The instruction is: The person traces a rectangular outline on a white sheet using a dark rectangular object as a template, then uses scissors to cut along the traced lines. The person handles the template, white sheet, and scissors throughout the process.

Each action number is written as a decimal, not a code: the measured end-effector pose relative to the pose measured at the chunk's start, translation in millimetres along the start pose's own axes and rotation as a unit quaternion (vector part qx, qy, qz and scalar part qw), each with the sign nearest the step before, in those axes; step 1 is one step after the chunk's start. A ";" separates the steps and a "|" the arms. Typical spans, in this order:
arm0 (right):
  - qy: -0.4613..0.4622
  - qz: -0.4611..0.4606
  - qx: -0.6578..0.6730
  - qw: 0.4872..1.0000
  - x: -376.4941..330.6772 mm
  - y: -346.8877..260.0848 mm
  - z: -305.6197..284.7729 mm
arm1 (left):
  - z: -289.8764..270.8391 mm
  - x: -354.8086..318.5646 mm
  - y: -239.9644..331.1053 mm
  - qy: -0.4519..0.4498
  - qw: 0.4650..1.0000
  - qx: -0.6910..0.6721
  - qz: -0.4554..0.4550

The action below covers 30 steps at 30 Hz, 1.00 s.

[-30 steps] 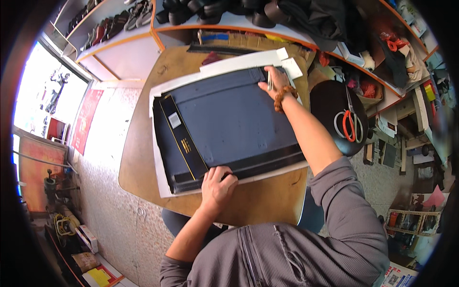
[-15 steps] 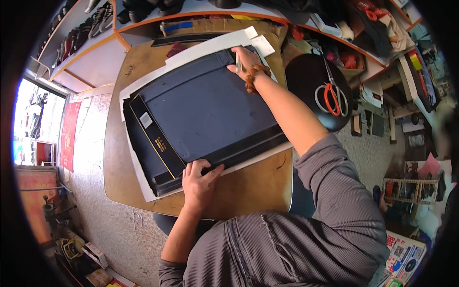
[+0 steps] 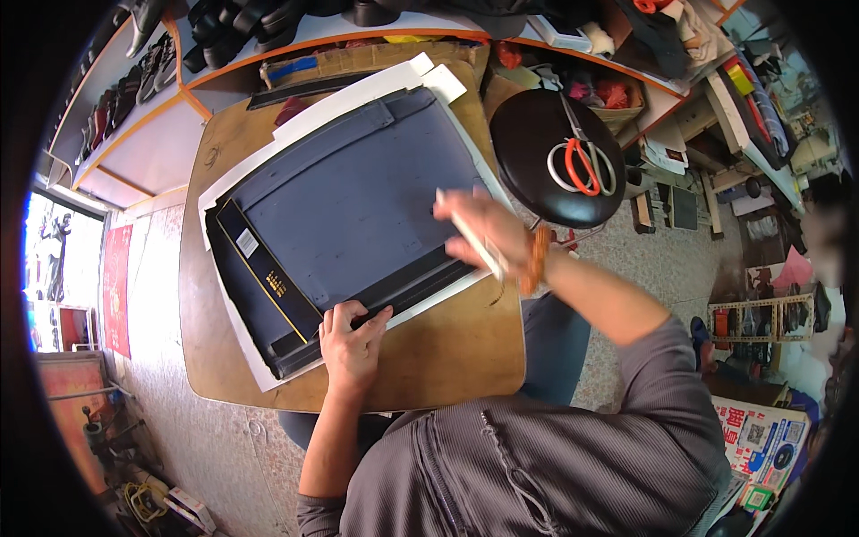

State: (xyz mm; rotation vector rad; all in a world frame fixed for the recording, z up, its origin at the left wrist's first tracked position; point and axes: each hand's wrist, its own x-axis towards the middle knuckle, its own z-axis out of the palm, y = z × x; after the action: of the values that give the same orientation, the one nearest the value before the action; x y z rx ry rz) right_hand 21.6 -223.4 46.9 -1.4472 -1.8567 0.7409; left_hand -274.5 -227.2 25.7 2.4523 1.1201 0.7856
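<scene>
A large dark blue panel (image 3: 358, 197) with black borders lies on a white sheet (image 3: 265, 374) on the brown table. My left hand (image 3: 349, 345) presses its bent, parted fingertips on the panel's near black edge. Over the panel's right side is my right hand (image 3: 488, 237), blurred, its fingers closed round a slim white pen-like stick (image 3: 474, 240). The stick points up and left; whether its tip touches the panel cannot be told. Along the panel's left side lies a black strip (image 3: 270, 268) with gold edging and a small white label.
Scissors (image 3: 582, 166) with white and orange handles lie on a round black stool (image 3: 528, 192) to the right of the table (image 3: 438, 362). Shoes (image 3: 237, 31) line the shelves beyond. A cardboard box (image 3: 376, 61) sits at the table's far edge.
My right hand has come from the panel's far right corner toward me, with the white stick. My left hand keeps its place on the near edge. The whole view has shifted slightly.
</scene>
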 end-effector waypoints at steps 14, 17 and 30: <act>0.347 0.114 0.085 0.927 -74.6 38.3 20.1 | -3.0 -4.9 -1.4 -0.004 1.000 0.003 0.020; 0.364 0.131 -0.004 0.922 -75.3 34.7 23.3 | -3.9 -9.8 -3.5 0.001 1.000 0.006 0.014; 0.280 0.043 -0.095 0.954 -95.4 12.2 15.9 | -10.1 -25.7 -9.5 0.008 1.000 0.018 -0.002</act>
State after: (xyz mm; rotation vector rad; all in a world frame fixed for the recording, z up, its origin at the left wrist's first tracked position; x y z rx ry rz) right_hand 32.5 -314.1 12.7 -1.6557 -1.4549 0.1541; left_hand -300.0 -240.2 20.1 2.4773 1.1535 0.7929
